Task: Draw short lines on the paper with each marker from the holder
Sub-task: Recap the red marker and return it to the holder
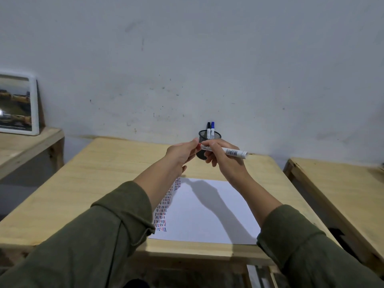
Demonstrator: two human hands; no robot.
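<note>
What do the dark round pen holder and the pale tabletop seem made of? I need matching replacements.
The dark round pen holder looks like black metal mesh; markers show through its wall. The pale tabletop looks like unfinished light wood or plywood, matte, with faint grain.

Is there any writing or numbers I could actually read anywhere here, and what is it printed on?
None can be read.
Marker in the right hand, marker: barcode label, too small to read.
Markers in the mesh holder: label print, blurred.
Paper: only short coloured lines, no words.
Framed picture: no legible text.
</note>
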